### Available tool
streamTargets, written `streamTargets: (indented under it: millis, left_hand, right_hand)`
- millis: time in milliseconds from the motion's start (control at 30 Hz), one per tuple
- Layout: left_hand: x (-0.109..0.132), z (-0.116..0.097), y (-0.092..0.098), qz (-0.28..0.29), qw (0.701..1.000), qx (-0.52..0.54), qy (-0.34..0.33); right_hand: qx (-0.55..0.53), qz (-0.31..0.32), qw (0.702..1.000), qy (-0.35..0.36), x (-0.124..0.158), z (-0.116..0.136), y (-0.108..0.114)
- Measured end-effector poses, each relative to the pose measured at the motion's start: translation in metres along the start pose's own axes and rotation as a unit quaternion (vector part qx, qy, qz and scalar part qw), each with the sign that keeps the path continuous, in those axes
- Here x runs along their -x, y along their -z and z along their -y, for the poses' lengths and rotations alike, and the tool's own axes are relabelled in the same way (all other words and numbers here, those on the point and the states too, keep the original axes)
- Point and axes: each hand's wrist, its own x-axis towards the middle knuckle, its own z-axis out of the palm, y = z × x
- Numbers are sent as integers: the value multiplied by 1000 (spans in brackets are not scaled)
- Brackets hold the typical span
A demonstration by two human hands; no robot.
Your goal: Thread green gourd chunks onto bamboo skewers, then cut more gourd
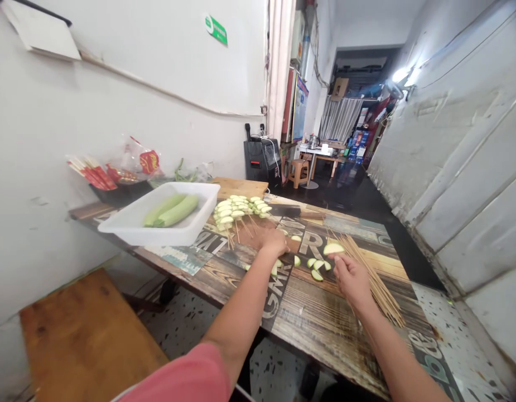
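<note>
Zucchini slice (333, 249) at fingertips of right hand (353, 279), eleven o'clock from its knuckles; thumb and fingers pinched together on slice. Left hand (274, 243) at ten o'clock from right hand, fingers curled; cannot tell whether gripping. Loose slices (317, 275) between hands; skewers (377, 279) at right hand's three o'clock.

It looked like a small eatery or snack shop; just right of the right fingers (343, 265) lay a bundle of bare skewers (377, 282); beyond and left of the left fingers (284, 244) lay skewered vegetable slices (237, 206); farther left of those fingers were a white tub (130, 235) of whole green squashes (178, 212) and a bunch of red-wrapped sticks (96, 174); far beyond all the fingers stood a plastic stool (298, 171), a small table (310, 150) with a metal kettle (313, 142), and stacked boxes (358, 146).
</note>
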Motion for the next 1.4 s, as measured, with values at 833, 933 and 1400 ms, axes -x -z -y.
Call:
streamTargets:
  millis: [833, 933, 1400]
  left_hand:
    - [-10, -9, -13, 88, 791, 585, 157]
    - [-11, -8, -11, 93, 774, 602, 171]
    - [-13, -12, -9, 136, 735, 632, 206]
  right_hand:
    - [52, 153, 987, -9, 7, 3, -5]
    - [65, 149, 987, -3, 7, 4, -6]
    - [80, 139, 987, 11, 4, -9, -6]
